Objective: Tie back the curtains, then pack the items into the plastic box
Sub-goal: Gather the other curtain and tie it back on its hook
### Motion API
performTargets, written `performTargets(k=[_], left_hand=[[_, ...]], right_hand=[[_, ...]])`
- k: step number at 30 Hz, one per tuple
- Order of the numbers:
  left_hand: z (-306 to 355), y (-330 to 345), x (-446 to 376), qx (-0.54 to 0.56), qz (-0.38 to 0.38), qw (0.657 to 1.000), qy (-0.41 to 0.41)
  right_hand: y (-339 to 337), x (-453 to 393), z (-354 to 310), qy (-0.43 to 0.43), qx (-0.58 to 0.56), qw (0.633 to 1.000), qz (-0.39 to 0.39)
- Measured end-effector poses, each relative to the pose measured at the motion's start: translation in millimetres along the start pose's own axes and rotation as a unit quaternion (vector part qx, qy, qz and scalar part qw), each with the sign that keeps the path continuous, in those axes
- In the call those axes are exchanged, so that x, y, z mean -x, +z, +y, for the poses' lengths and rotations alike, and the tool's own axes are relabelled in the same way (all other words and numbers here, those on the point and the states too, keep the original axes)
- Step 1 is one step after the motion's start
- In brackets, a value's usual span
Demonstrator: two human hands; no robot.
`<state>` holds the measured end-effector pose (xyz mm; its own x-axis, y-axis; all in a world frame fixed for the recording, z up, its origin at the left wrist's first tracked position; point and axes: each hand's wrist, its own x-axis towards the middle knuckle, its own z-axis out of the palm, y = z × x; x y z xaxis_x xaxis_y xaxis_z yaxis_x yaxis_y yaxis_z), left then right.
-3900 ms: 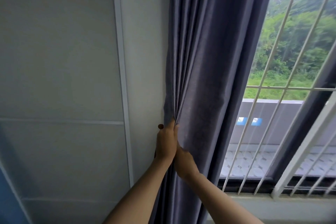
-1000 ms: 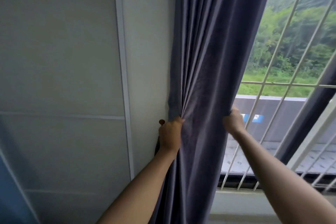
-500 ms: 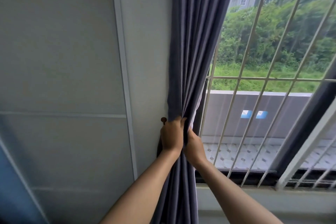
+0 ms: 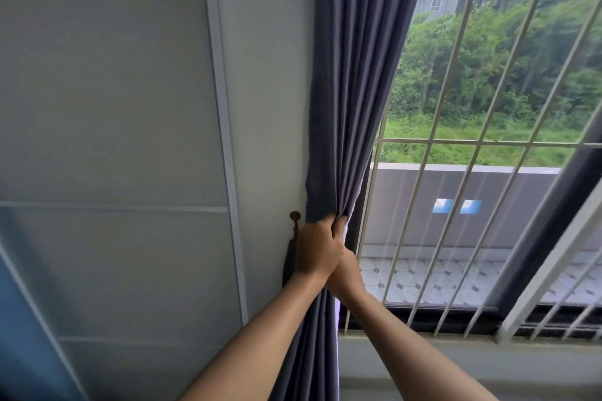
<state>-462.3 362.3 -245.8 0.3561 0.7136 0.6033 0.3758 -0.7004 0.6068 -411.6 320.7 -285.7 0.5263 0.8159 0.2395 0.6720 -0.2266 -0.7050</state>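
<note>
Since half a second ago your two hands have stayed clamped together on the gathered curtain; only the view has drifted slightly. Fingers of your left hand curl round the bunched folds at the pinch point, thumb side up. Your right hand sits just beneath and behind it, touching it; its fingers are mostly hidden, though they appear to wrap the same bundle from the window side. Curtain hangs gathered into a narrow column between the wall and the window bars, flaring above your grip and falling straight below it. Just left of your left hand, a small brown hook projects from the wall, with a dark tieback strap hanging under it, beside the curtain. Further left: a pale panelled door.
</note>
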Motion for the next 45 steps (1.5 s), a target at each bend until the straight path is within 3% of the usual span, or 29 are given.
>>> performTargets(k=[4,8,13,19,25,30,35,45], left_hand=[[2,-3,2,0.025,-0.036,0.999,0.02],[7,-5,-3,-0.02,-0.049,0.999,0.011],[20,-10,-39,-0.095,-0.181,0.976,-0.073],[31,6,-43,-0.175,-0.256,0.948,-0.07],[35,7,-41,-0.182,-0.26,0.948,-0.03],[29,11,-36,-0.239,-0.251,0.938,0.007],[34,22,-37,-0.184,-0.253,0.949,-0.026],[38,23,-26,-0.139,-0.231,0.962,-0.04]], right_hand=[[15,-5,13,0.085,-0.004,0.995,0.047],[18,-3,28,0.073,0.032,0.994,0.072],[14,3,34,0.033,-0.008,0.997,0.075],[11,5,43,0.103,-0.006,0.993,0.062],[14,11,63,0.183,0.05,0.982,0.0],[12,22,83,0.157,0.145,0.977,-0.025],[12,38,97,0.165,0.152,0.972,-0.066],[1,46,100,0.149,0.2,0.967,-0.055]])
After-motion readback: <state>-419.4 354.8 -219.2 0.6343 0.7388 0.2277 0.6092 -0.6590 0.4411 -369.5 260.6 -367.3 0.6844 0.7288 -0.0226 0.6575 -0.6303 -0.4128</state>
